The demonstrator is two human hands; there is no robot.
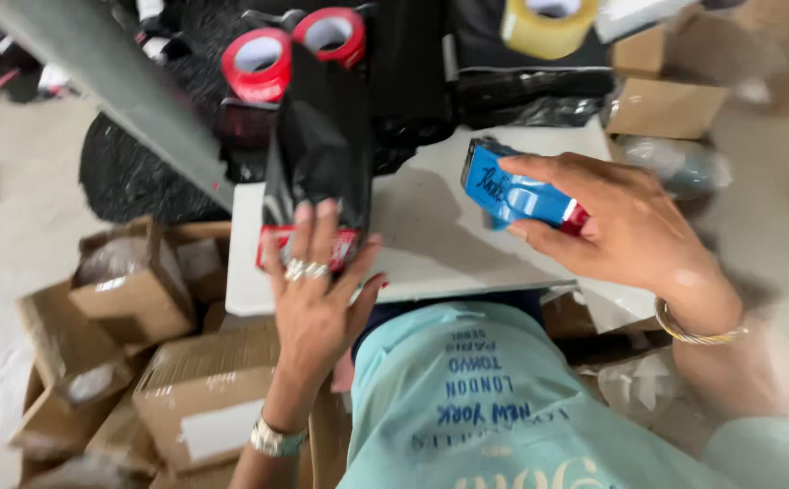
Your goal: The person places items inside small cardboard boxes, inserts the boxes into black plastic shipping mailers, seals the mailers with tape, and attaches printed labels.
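Note:
My left hand [317,281] grips the lower end of a black plastic bag [317,149] with a red strip at its bottom, holding it upright over the left part of a white board [431,240]. My right hand [616,222] holds a small blue box [514,192] with a red end, lifted just above the right side of the board. The two hands are about a hand's width apart. Rings show on my left fingers and bracelets on both wrists.
Two red tape rolls [259,63] and a tan tape roll [548,23] lie behind the board among black bags. Several cardboard boxes [204,389] are stacked on the floor at the lower left, and more boxes [666,104] stand at the upper right. A grey beam [114,81] slants across the upper left.

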